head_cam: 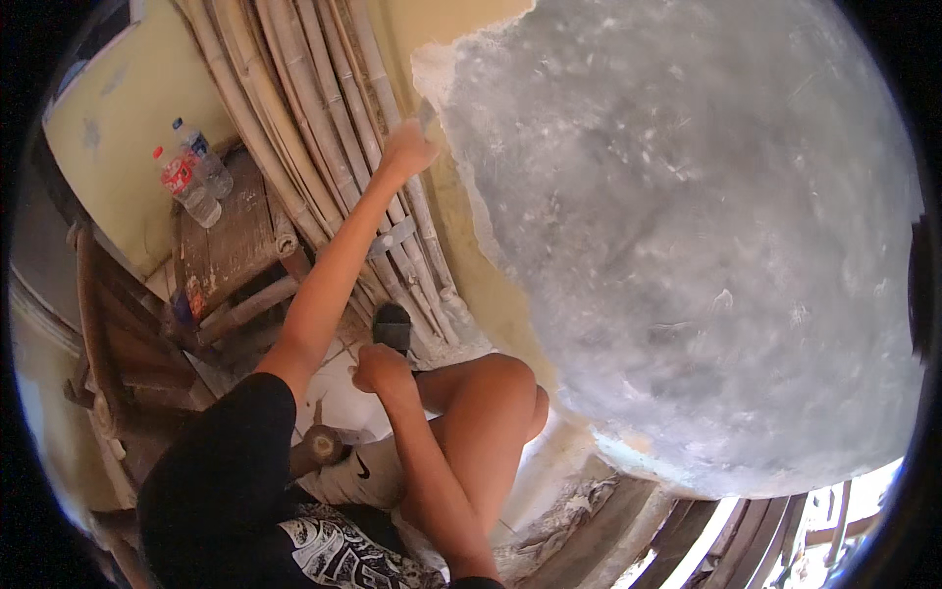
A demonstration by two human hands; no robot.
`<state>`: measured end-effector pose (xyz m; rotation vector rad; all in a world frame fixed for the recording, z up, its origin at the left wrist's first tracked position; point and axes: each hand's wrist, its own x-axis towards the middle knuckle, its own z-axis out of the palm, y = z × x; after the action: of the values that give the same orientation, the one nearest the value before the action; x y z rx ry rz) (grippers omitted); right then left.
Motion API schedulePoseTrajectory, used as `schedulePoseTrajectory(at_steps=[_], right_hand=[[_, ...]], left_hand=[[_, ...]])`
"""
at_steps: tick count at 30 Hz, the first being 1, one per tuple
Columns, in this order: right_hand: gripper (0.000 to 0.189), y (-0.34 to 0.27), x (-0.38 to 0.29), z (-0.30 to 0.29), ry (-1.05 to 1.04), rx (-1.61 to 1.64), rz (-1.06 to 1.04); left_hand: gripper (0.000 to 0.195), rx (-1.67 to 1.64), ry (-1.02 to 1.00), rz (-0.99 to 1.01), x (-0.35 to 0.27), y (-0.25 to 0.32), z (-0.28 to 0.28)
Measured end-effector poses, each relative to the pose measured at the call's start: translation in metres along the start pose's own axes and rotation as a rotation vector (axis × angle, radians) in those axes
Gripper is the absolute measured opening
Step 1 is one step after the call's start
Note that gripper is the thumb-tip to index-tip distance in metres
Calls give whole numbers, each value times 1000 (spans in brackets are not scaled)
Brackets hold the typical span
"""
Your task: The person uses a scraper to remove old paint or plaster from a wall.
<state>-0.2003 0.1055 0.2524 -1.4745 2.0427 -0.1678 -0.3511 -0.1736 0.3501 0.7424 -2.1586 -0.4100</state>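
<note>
My left hand (408,152) is raised at arm's length, its fingers closed around a small scraper (426,114) with a flat grey blade. Mostly hidden by the fist, the scraper meets the ragged edge between the yellow paint (445,184) and the large bare grey patch (662,221) of the wall. Closer to my body, my right hand (383,368) is curled into a fist in front of my bent knee (508,383). Nothing shows in its fingers.
Several bamboo poles (324,96) lean against the wall just left of my raised hand. Two plastic bottles (193,188) (210,162) stand on a wooden bench (228,243). A black sandal (391,324) is on the tiled floor. Wooden slats (684,530) lie at lower right.
</note>
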Motion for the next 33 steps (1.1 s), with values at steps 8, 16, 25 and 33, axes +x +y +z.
schedulePoseTrajectory(at_steps=[8, 16, 25, 33], right_hand=[[33, -4, 2, 5, 38, 15, -18], [34, -17, 3, 10, 70, 27, -69], [35, -28, -3, -8, 62, 79, -51], [29, -5, -7, -7, 48, 86, 19]], left_hand=[[42, 136, -57, -143, 12, -38, -7], [35, 182, -169, -157, -5, 8, -23], [34, 44, -73, -18, -3, 1, -35], [35, 78, -109, -17, -17, 17, -33]])
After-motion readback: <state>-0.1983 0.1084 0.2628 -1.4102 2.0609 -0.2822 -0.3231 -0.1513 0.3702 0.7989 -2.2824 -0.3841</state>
